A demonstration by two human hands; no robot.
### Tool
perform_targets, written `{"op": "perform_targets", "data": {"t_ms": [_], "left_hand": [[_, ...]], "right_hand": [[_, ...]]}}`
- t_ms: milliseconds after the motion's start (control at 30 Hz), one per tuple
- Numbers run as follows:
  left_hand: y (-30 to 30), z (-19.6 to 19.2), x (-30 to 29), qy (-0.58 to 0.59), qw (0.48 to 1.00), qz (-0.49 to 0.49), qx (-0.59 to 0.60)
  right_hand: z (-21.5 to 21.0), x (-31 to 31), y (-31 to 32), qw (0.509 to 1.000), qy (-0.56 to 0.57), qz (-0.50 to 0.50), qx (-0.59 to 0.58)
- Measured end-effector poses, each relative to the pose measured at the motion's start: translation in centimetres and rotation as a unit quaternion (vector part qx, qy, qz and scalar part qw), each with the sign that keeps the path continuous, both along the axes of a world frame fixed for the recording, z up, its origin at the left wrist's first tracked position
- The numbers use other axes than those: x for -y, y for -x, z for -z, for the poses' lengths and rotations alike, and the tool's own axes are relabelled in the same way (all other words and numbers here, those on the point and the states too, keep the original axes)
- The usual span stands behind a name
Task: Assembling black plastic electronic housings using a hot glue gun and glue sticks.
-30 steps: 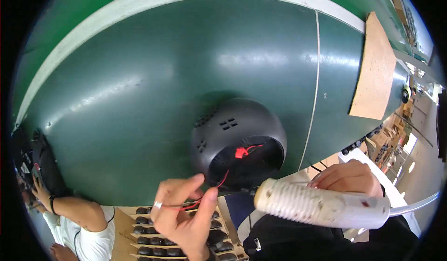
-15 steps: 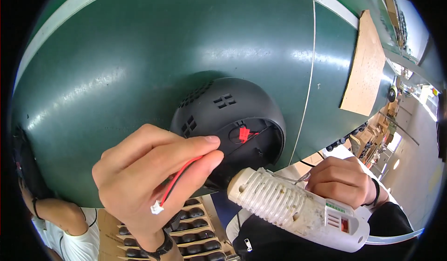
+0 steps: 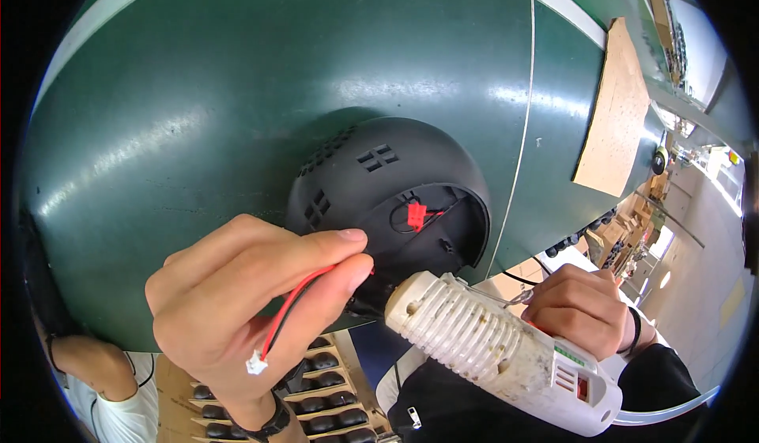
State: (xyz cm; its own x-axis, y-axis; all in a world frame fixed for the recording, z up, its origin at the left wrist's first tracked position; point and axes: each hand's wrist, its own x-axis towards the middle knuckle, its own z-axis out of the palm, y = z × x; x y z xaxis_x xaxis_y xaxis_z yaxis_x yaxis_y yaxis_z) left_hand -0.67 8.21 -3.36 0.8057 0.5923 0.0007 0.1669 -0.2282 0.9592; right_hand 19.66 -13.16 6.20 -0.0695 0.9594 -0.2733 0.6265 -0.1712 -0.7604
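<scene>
We are pinching a red-and-black wire pair (image 3: 304, 297) between left hand (image 3: 237, 309) thumb and fingers, its long axis running down-left to a white plug (image 3: 254, 361). Just right, our right hand (image 3: 585, 309) is gripping the white glue gun (image 3: 506, 352), nozzle toward the black domed shell (image 3: 379, 190).

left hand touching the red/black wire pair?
Touching. Head view: left hand pinches the red and black wire pair between thumb and forefinger, white connector hanging below.

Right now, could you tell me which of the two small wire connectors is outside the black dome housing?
The white connector, hanging at the end of the red-and-black wire pinched in the left hand. The red connector sits inside the black dome housing.
</scene>
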Motion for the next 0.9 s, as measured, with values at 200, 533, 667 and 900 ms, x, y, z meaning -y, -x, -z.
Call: {"op": "perform_targets", "data": {"t_ms": [200,533,667,900], "left_hand": [[0.1,-0.1,0.1,0.0,1.0,0.002,-0.004],[1.2,0.0,0.2,-0.031,0.998,0.033,0.038],[2.2,0.1,0.4,0.047,0.996,0.046,0.066],[3.0,-0.1,0.8,0.083,0.992,0.079,0.055]], "right_hand": [[0.1,0.2,0.4,1.0,-0.014,-0.003,0.028],[-0.3,0.9,0.2,0.999,-0.003,-0.012,0.039],[-0.2,0.8,0.0,0.999,-0.012,-0.002,0.038],[-0.8,0.5,-0.6,0.999,0.019,-0.023,0.023]]}}
